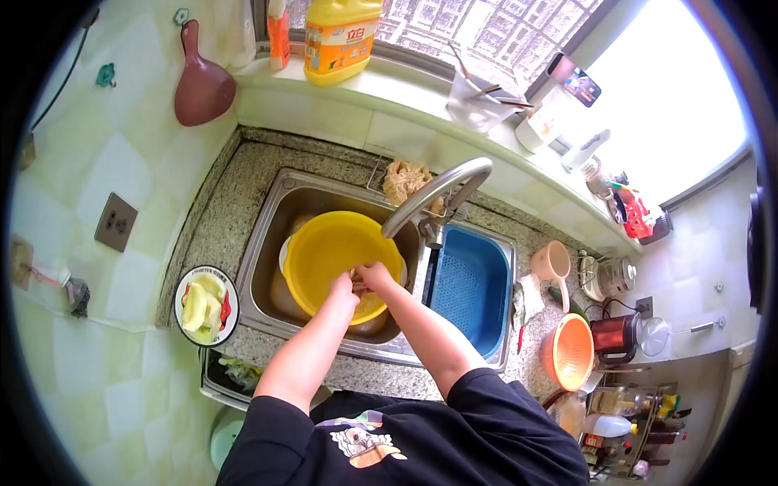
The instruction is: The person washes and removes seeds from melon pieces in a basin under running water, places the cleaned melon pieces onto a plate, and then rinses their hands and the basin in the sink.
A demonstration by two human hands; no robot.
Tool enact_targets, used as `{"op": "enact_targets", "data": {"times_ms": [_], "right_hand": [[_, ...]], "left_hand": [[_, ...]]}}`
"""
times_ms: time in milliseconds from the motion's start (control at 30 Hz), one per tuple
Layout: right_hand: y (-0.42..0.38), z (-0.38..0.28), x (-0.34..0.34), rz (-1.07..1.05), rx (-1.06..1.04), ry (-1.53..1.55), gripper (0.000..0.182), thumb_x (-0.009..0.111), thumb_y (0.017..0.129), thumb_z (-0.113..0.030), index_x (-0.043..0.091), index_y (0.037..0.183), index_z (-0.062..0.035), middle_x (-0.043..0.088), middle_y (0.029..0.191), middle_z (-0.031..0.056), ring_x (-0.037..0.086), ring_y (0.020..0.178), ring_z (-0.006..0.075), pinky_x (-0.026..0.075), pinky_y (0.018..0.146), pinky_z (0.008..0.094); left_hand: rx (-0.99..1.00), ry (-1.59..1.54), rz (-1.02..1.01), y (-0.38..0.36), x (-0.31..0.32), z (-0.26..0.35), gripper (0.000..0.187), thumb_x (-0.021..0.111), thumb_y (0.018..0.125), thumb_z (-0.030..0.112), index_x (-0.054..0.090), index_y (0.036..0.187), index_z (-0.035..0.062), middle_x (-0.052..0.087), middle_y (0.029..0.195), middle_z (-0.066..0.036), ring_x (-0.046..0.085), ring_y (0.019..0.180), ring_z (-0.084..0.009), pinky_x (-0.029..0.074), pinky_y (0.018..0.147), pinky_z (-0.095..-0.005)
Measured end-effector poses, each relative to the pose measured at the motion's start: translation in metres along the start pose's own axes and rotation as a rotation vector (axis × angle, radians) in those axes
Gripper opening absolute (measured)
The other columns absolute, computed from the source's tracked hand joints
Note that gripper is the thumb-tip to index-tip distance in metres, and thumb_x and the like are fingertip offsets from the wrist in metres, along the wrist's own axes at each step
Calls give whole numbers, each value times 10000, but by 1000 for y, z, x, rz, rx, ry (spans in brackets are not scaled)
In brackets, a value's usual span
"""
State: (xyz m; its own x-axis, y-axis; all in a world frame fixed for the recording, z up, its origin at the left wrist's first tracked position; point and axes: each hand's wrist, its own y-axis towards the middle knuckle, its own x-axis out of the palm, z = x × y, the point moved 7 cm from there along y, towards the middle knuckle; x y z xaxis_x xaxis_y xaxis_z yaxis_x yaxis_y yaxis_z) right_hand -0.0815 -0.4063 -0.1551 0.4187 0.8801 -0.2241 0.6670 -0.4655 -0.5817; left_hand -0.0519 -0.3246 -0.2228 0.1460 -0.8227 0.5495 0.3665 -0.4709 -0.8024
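Note:
Both of my hands meet over the near side of a yellow basin (324, 251), which sits in the left bowl of a steel sink (261, 267). My left hand (346, 287) has its fingers curled in against my right hand (374, 277), also closed. Between them is something small and brownish that I cannot make out. The curved faucet (438, 190) reaches over the basin's right edge. Under the yellow basin, part of a pale rim shows at its left.
A blue perforated basket (472, 283) fills the right bowl. On the left counter stands a plate (180, 304) with pale green slices and red pepper. An orange colander (570, 352), a pink dipper (551, 261) and a dark red kettle (616, 338) are at the right.

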Motion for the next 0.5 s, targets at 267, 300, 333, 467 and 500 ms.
{"op": "enact_targets", "data": {"times_ms": [267,300,333,467,500], "right_hand": [[-32,7,-4,6,72,-60,316,559,852,-283,642,826,21,631,694,93,573,521,183,436,445,292],[-30,9,-5,23,63,-64,318,558,852,-282,643,824,23,631,690,93,571,514,185,435,444,295],[-25,12,-5,17,48,-69,318,557,853,-280,643,824,25,630,688,95,572,517,186,439,447,298],[-20,20,-3,24,-14,-168,317,557,852,-274,644,835,30,626,685,100,578,527,197,455,462,307],[-18,17,-4,37,-37,-214,316,557,851,-273,643,840,31,625,686,100,580,530,200,459,466,309]], "left_hand": [[-63,-16,-25,16,-22,-31,172,432,911,189,531,967,60,607,863,-115,622,706,-263,535,559,-408],[-63,-10,-26,7,-19,-30,174,435,909,189,533,972,60,608,876,-121,624,719,-269,539,572,-413],[-67,-17,-12,7,-19,-29,175,435,909,190,535,972,61,606,882,-123,624,718,-269,540,573,-413],[-18,9,69,0,-28,-27,190,426,912,201,534,980,60,599,912,-132,622,722,-270,544,585,-413],[13,28,88,0,-27,-26,196,422,913,204,533,984,58,597,921,-134,622,724,-271,545,590,-414]]}}
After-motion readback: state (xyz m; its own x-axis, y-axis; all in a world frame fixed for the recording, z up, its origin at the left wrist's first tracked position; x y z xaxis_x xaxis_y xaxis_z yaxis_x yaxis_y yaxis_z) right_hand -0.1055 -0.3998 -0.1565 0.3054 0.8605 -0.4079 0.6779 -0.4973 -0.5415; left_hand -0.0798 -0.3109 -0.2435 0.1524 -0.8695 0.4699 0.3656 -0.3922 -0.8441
